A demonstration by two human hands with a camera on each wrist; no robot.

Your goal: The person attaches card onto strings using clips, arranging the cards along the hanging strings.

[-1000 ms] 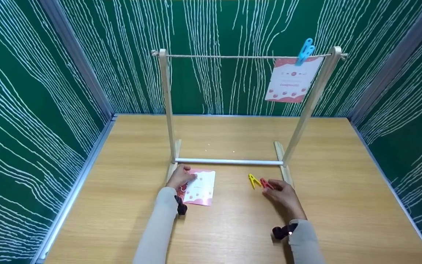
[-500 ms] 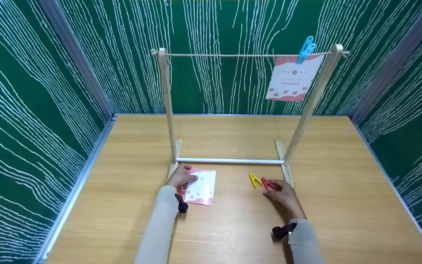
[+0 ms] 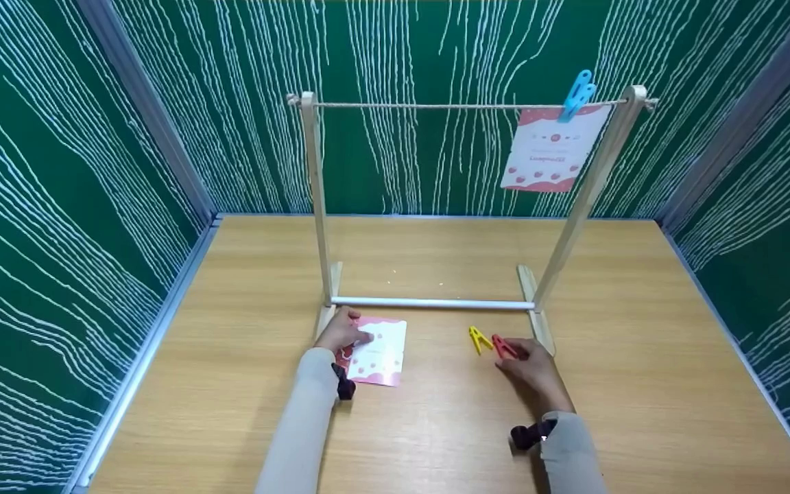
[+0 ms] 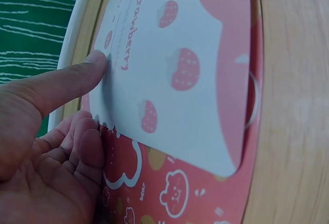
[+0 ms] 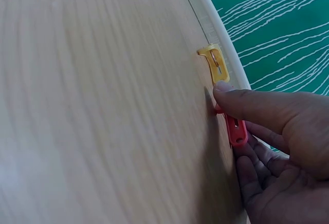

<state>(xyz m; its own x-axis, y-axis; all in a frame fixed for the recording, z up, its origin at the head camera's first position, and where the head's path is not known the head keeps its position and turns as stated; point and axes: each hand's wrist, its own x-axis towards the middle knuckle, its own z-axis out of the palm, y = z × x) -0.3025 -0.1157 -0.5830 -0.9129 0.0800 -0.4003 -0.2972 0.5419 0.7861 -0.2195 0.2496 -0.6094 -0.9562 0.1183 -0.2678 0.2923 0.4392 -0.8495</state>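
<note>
A white and pink strawberry card (image 3: pixel 379 360) lies over a red card with bear drawings (image 4: pixel 177 188) on the table. My left hand (image 3: pixel 339 332) is at their left edge. In the left wrist view its thumb (image 4: pixel 77 82) presses on the white card's face, and the fingers curl against the edge. My right hand (image 3: pixel 532 365) holds a red clothespin (image 3: pixel 502 346) between thumb and fingers, low over the table. Close beside that clothespin is a yellow clothespin (image 3: pixel 479 339). Another strawberry card (image 3: pixel 554 151) hangs from the rope (image 3: pixel 422 106) under a blue clothespin (image 3: pixel 577 98).
A wooden frame (image 3: pixel 316 192) holds the rope between two posts, with a white rod (image 3: pixel 433 302) low across it. The right post (image 3: pixel 587 199) rises beyond my right hand. Green walls with white lines (image 3: pixel 244 137) enclose the wooden table (image 3: pixel 642 329).
Both hands stay nearly where they were, with the clothespins and cards in place. Only a slight shift of the whole head view shows.
</note>
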